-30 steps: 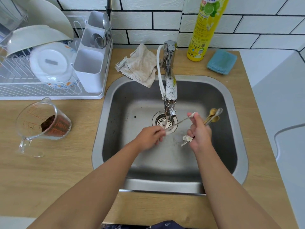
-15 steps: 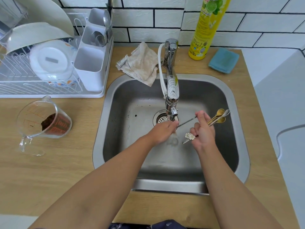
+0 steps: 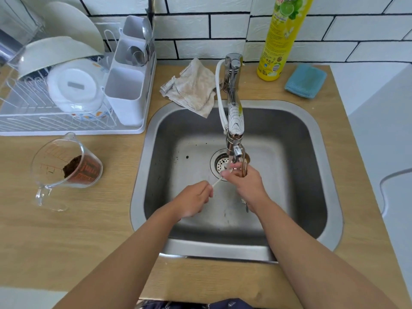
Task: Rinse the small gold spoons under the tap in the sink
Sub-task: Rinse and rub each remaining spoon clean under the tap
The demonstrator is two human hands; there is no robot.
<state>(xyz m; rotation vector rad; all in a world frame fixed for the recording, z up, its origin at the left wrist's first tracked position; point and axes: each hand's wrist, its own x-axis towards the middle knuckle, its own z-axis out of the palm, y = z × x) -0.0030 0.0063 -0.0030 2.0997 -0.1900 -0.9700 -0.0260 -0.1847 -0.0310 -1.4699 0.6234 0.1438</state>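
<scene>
My right hand (image 3: 245,184) bunches the small gold spoons (image 3: 244,168) under the tap (image 3: 234,121) over the sink's (image 3: 312,134) drain, my left hand (image 3: 194,199) pinching one thin handle; light, stiff, wet-slippery, best gripped mid-handle.

The tall yellow plastic dish-soap bottle (image 3: 282,39) carries "700 ml" near its base, beside a barcode; its remaining label print is too small to read. The clear glass measuring jug (image 3: 64,166) bears red graduation marks, illegible.
</scene>
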